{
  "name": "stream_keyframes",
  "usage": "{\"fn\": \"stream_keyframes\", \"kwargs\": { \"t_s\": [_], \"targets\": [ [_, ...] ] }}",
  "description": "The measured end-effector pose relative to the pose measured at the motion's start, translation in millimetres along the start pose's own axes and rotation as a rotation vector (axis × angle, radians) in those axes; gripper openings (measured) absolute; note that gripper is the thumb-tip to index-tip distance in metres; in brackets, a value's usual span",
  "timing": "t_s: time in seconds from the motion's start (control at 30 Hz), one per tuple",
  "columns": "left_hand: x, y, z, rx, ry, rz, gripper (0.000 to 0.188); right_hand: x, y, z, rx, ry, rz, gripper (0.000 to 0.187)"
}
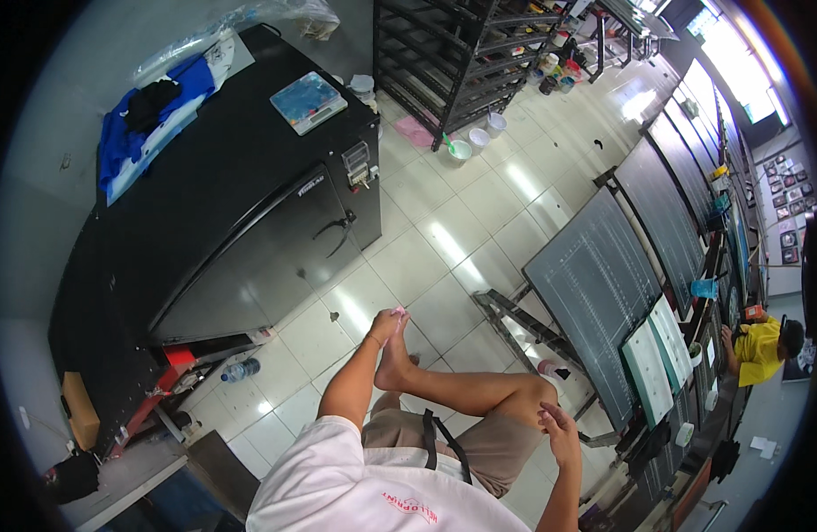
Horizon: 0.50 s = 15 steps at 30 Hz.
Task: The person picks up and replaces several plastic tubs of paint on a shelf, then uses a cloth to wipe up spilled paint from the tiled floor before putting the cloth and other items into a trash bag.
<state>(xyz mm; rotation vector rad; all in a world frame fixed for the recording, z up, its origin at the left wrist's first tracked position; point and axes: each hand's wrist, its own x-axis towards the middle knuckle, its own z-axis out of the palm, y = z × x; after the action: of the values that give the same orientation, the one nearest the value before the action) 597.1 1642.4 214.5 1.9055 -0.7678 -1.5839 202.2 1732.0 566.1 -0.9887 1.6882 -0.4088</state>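
Head view is showing a small pink scrap (400, 310) sitting at the toe end of the bare foot (391, 365), where the left hand (390, 323) is closing its fingers around it and apparently pressing against the toes; whether it is cloth or paper, I cannot tell. The foot is hanging out to the left of the bent knee (534, 393), so pinching the scrap flat and working in short, light strokes would probably be giving the best control, with the ankle relaxed rather than twisting. The right hand (561, 427) is resting beside the knee, to the right of the foot, its fingers half bent; something small and pale is showing at the fingertips, but I cannot tell whether they are gripping it. Bracing that knee would likely be steadying the foot.

Farther out, a plastic bottle (241, 370) is lying left of the foot, and a black cabinet (258, 279) is standing beyond it, left and ahead. White cups (460, 152) are standing on the tiles well ahead of the foot, near a dark rack (426, 66). Dark boards (594, 266) are slanting to the foot's right, and a co-worker in yellow (759, 356) is standing past them.
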Motion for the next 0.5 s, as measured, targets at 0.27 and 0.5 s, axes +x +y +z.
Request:
{"fn": "stream_keyframes", "kwargs": {
  "t_s": [0.27, 0.5],
  "targets": [
    [0, 23, -35, 0.195, 0.028, 0.076, 0.03, 45, -44, 29, -0.143, -0.159, -0.098, 0.038],
    [-47, 143, 1, -0.449, -0.275, 0.113, 0.022, 95, -105, 80, -0.095, -0.241, -0.238, 0.046]
  ]
}}
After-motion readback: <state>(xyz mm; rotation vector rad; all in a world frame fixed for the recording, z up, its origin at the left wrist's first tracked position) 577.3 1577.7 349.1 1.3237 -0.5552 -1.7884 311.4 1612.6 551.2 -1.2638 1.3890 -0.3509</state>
